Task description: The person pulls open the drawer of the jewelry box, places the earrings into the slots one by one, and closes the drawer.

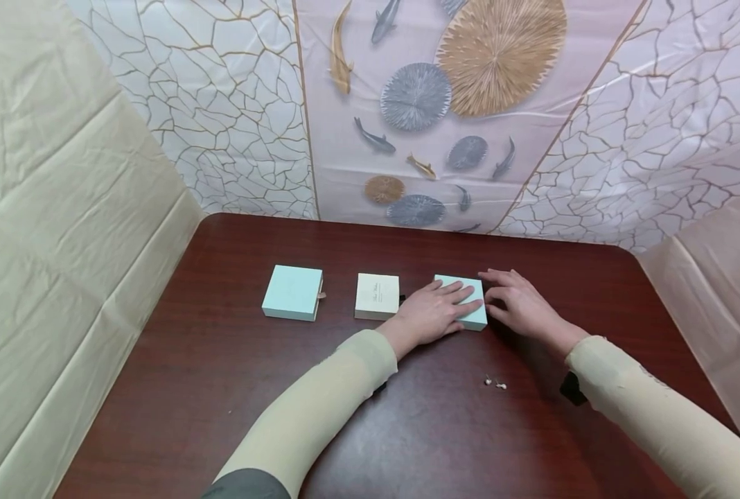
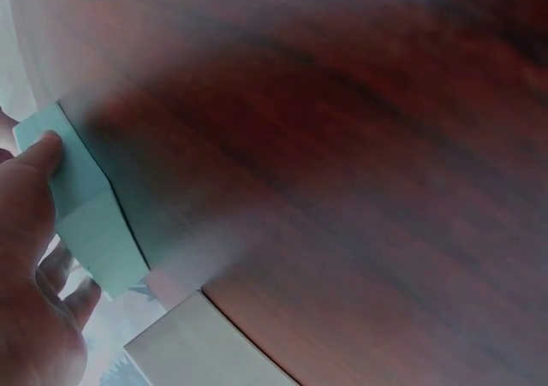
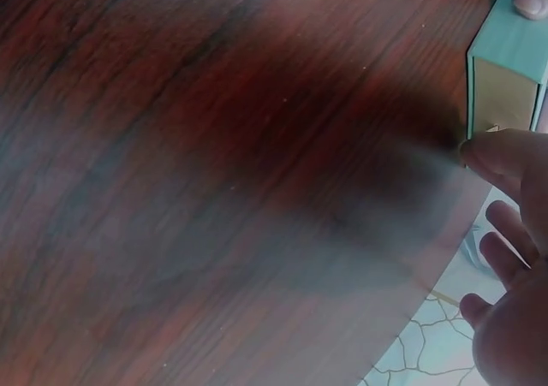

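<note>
Dark tabletop (image 1: 158,395) — mint box (image 1: 476,320) beneath spread left hand (image 1: 431,312), right hand (image 1: 524,303) alongside — grip unclear

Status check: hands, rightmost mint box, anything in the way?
Left hand spread over rightmost mint box. Right hand at its tan end, grip unclear. Box looks closed. Nothing visible in the way; two small earrings lie clear of both hands.

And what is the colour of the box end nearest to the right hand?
The box end is tan-beige, seen best in the right wrist view.
</note>
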A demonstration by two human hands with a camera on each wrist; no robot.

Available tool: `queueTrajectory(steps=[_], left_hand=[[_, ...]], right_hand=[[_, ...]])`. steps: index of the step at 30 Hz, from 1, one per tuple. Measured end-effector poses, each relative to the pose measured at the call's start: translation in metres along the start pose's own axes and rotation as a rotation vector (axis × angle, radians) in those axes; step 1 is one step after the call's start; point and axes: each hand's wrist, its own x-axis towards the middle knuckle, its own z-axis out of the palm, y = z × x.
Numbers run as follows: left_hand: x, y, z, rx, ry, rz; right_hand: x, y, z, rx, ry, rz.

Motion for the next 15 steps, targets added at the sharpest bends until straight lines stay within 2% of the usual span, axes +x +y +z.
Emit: queueTrajectory(steps=[10, 15], left_hand=[[0.0005, 0.0003, -0.0005, -0.005, -0.004, 0.001], [0.0005, 0.0, 0.0002, -0.003, 0.002, 0.003]], right_hand=[[-0.0041, 0.0019, 0.0007, -0.002, 0.045, -0.019], [-0.0044, 0.001, -0.0016, -0.019, 0.036, -0.017]])
